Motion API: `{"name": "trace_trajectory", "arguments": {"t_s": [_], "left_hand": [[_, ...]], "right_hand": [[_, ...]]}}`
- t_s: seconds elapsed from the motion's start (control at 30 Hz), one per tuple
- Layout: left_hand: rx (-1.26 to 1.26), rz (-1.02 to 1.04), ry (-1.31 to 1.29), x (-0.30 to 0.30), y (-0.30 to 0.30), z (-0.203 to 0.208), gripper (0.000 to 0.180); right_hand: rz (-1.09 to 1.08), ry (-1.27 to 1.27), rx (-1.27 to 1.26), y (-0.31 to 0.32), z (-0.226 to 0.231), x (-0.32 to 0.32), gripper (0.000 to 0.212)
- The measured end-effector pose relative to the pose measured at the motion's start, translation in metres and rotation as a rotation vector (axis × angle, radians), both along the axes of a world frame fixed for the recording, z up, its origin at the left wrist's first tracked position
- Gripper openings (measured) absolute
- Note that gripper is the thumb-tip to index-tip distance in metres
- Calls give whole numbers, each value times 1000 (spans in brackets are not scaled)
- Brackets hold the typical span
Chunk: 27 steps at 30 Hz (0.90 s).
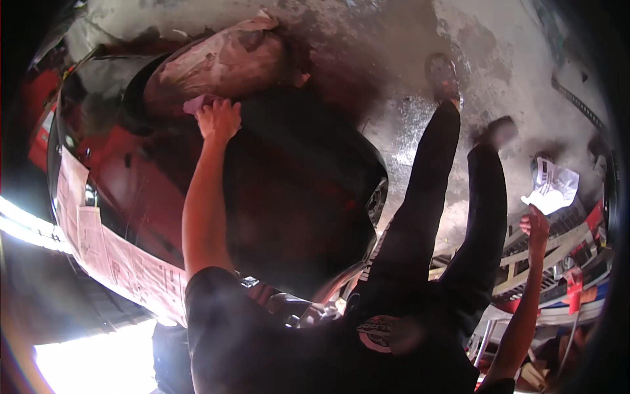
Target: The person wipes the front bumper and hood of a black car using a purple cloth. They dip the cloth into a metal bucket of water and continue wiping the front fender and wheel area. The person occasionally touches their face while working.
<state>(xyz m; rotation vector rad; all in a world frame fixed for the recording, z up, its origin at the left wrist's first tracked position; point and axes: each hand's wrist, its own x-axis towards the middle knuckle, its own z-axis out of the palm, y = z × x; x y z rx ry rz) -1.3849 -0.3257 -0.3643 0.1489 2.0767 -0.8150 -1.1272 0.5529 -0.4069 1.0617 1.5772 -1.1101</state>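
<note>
My left hand (220, 121) is closed on a small pinkish-purple pad (200, 104) that could be a folded cloth or an abrasive sheet. It presses the pad to the edge of a dark, glossy car body panel (289, 164), beside the wheel arch. In that arch sits a wheel wrapped in wrinkled light covering (220, 65). Out to the right, away from the car, my right hand (536, 224) pinches a crumpled white sheet (552, 187) with dark print by its lower edge.
Masking paper (125, 262) runs along the car's left side. Below my legs and shoes is a stained, partly wet grey concrete floor (485, 52). A slatted rack (551, 253) and a red bottle-like object (574, 289) stand at the right. Bright light glares at the lower left.
</note>
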Motion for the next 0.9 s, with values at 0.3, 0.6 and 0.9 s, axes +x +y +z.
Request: {"name": "trace_trajectory", "arguments": {"t_s": [0.3,0.6,0.9], "left_hand": [[998,-15,-267,201,252,-58,50],[-58,139,-326,32,58,-193,54],[65,116,-769,148,153,-305,38]], "right_hand": [[81,54,-10,-36,17,-27,46],[44,-26,28,7,-40,26,51],[103,-66,49,21,-75,16,47]]}}
